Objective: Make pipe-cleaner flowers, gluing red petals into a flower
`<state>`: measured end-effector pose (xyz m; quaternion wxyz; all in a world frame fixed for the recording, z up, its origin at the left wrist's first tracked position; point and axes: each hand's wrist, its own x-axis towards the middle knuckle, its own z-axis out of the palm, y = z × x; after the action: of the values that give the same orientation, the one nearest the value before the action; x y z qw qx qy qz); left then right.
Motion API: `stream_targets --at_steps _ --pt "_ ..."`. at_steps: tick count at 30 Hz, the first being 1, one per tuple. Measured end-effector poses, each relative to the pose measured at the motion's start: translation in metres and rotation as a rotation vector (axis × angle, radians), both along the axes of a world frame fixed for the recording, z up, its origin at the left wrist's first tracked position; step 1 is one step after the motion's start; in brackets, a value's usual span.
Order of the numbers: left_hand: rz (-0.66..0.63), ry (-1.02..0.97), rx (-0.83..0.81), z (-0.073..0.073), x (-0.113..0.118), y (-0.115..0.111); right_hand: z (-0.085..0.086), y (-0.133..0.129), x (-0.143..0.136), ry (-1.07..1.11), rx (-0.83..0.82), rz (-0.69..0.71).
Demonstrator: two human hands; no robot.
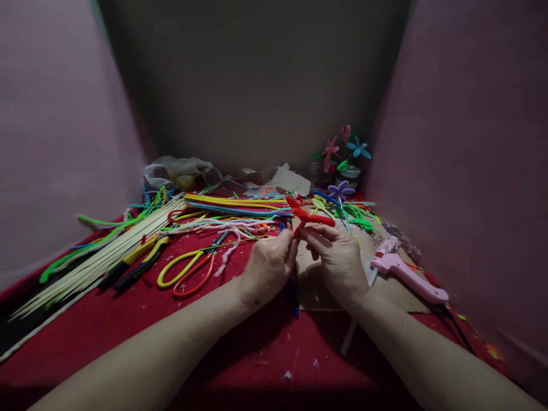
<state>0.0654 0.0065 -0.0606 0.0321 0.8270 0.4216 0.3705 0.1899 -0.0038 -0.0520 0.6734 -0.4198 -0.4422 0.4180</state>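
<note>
A red pipe-cleaner flower (309, 216) with fuzzy looped petals is held up between my two hands, near the middle of the view. My left hand (272, 260) is closed, its thumb and finger pinching the flower's lower part. From the other side, my right hand (341, 260) pinches near the base of the petals, its other fingers curled. The fingers partly hide the base. A thin green strand (233, 242) runs left from my left hand; whether it is gripped I cannot tell. Beneath my right hand lies a cardboard sheet (319, 297).
On the red cloth (240, 365), scissors (194, 271), pliers (143, 260), wooden sticks (107, 260) and pipe cleaners (235, 201) lie leftward. A pink glue gun (406, 271) rests at right. Finished flowers (358, 148) stand in jars behind. Pink panels (471, 142) flank both sides.
</note>
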Motion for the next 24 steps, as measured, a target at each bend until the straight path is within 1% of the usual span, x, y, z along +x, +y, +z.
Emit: stream_targets --at_steps 3,5,10,15,19,21,24 --pt "0.015 0.063 0.025 0.0 -0.001 0.0 0.003 -0.003 -0.001 -0.061 0.078 -0.006" --pt "0.014 0.055 0.024 0.002 -0.001 0.0 0.002 -0.004 -0.001 -0.093 0.104 -0.006" --pt "-0.007 -0.058 -0.066 0.007 0.0 0.0 -0.001 -0.001 0.0 -0.013 0.005 -0.016" --pt "-0.05 -0.216 -0.174 0.007 0.0 0.0 -0.002 0.001 0.002 -0.005 0.028 -0.027" --pt "-0.14 -0.402 -0.37 0.01 0.003 -0.002 -0.002 0.0 0.002 0.001 0.02 -0.008" --pt "-0.198 -0.52 -0.516 0.013 0.004 -0.003 -0.002 0.0 0.001 0.074 -0.006 0.026" --pt "-0.282 -0.63 -0.749 0.017 0.006 -0.005 -0.003 0.002 -0.003 0.219 -0.029 0.102"
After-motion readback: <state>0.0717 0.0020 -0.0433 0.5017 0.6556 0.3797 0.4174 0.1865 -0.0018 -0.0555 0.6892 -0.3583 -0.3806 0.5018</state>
